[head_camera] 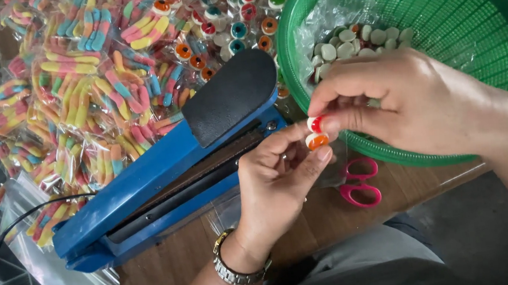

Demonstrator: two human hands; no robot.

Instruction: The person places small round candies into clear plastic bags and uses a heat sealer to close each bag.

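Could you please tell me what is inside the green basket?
Inside the green basket lies a clear plastic bag holding pale round candies. The right hand covers the near part of the pile, so how far it extends cannot be seen.

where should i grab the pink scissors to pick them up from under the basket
Take the pink scissors by the nearer handle loop, coming from the table's near edge. Only the two loops show; the blades are hidden under the green basket, so pulling toward yourself looks the likeliest way to free them. Both hands, left hand and right hand, are now pinching round eyeball candies.
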